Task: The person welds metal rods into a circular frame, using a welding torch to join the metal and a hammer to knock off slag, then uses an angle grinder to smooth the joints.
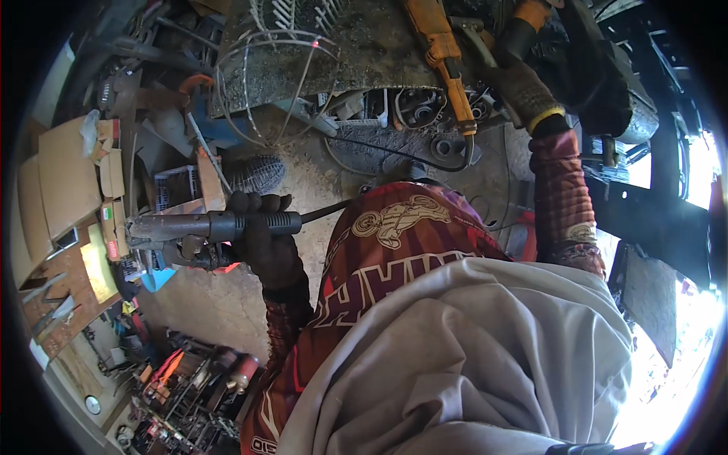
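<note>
In my dark-gloved left hand [269,239] is a welding electrode holder [262,224] with a black ribbed grip. Its jaw end points left and its cable runs right, toward my body. My gloved right hand [527,95] reaches forward to the workbench's right side. Its fingers are curled by a greyish bar-like piece, but what they hold I cannot make out. On the metal workbench [364,64] stands a round frame of bent metal rods [307,72], overhanging the near edge. A small spot on its top ring glows red. An orange power tool [441,53] lies right of it.
A black cord [425,161] hangs from the orange tool. Under the bench are metal rings [444,145] and scrap. Cardboard boxes [68,182] stand at the left, and a coiled wire bundle [258,174] lies on the floor. A dark vise-like block [629,106] is at the right.
</note>
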`<state>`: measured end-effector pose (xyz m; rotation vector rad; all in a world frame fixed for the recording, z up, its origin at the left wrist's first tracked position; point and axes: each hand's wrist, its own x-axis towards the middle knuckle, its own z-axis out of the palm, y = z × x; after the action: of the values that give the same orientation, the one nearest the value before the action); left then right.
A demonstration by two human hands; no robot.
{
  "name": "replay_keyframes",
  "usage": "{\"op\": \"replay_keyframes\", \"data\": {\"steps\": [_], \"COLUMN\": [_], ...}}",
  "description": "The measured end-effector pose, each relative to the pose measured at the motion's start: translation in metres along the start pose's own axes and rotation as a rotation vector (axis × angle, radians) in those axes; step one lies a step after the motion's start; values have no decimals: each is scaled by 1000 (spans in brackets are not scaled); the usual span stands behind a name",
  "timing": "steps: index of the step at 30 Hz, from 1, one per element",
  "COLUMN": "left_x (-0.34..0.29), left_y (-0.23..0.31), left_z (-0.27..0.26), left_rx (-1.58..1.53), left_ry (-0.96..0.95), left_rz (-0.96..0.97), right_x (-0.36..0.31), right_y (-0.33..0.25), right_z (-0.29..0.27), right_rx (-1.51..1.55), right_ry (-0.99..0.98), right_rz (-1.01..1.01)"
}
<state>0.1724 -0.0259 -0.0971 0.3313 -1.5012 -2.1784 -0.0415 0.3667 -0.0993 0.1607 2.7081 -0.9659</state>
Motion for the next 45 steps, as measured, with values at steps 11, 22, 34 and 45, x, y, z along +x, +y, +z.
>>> {"op": "replay_keyframes", "data": {"steps": [11,22,34,45], "left_x": [17,57,87,87], "left_y": [-5,-23,-67,-74], "left_z": [49,58,61,74], "left_rx": [51,183,163,185], "left_ry": [15,21,-65,57], "left_rz": [4,213,146,127], "right_x": [-29,-37,-14,2], "right_y": [2,-48,-90,-89], "right_z": [15,18,60,62], "right_rx": [405,-217,-207,-174], "right_ry": [272,-162,-194,-182], "right_rz": [-180,-505,-742,-771]}}
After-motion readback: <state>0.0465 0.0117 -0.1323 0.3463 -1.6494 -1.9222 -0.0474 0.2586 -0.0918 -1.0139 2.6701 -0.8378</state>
